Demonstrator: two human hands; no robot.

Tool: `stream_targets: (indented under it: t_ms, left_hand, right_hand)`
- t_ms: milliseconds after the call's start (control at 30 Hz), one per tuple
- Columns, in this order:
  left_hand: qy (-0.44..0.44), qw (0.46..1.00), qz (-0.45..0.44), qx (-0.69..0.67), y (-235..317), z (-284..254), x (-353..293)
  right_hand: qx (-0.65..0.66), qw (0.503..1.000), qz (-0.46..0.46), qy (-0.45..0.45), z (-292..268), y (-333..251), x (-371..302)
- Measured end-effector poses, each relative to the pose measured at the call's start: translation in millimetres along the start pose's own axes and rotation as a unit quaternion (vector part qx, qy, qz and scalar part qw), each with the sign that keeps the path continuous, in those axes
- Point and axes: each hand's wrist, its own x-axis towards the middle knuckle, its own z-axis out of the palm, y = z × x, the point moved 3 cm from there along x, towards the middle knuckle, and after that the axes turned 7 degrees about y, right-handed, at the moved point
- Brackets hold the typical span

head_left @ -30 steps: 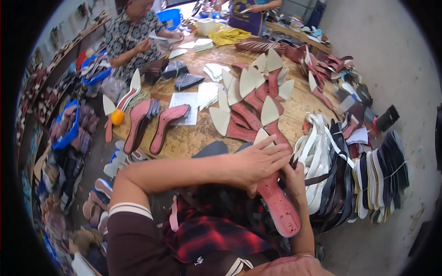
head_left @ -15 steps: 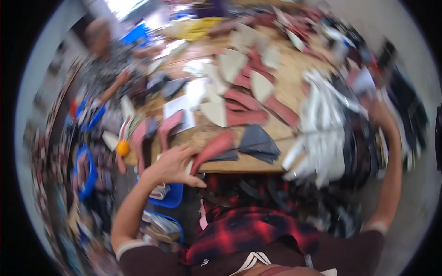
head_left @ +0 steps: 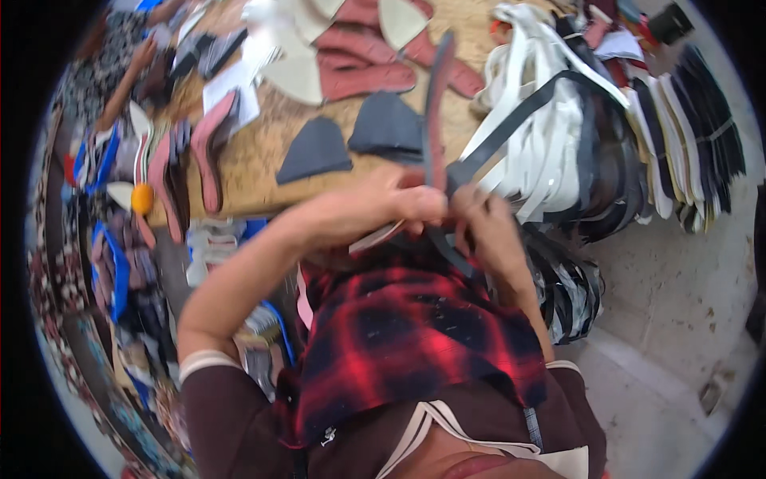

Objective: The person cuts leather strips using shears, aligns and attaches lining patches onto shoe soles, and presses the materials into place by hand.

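Your left hand (head_left: 411,199) is just off the front edge of the wooden counter (head_left: 255,156), fingers closed, thumb across, on a narrow reddish insole (head_left: 435,112). You have it nearly edge-on to view, its long end rising above your knuckles.

Your right hand (head_left: 491,227) is close beside, fingers curled in on a dark strap (head_left: 515,120); exact finger contact blurred. The strap slants up from between your hands, across a bundle of white straps (head_left: 550,152) at the counter's right side.

Ahead of your left hand, two dark grey pieces (head_left: 315,152) lie side by side near the edge. Beyond them, red insoles with cream toe pieces (head_left: 295,76), overlapping. Left of these, a pink insole (head_left: 209,152) by a white sheet (head_left: 239,100), and an orange ball-shaped thing (head_left: 142,199). Red-and-black plaid apron (head_left: 407,335) below your hands. Co-worker's forearm (head_left: 124,92), upper left.
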Motion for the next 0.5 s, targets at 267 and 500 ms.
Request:
stream_targets:
  t_ms: [267, 500]
  left_hand:
    - [0.060, 0.921, 0.133, 0.362, 25, -11, -29]
    - [-0.052, 0.920, 0.126, 0.367, 11, -15, -18]
  right_hand:
    - [0.319, 0.946, -0.039, 0.052, 3, -11, -8]
    - [0.352, 0.925, 0.129, 0.063, -7, 15, -7]
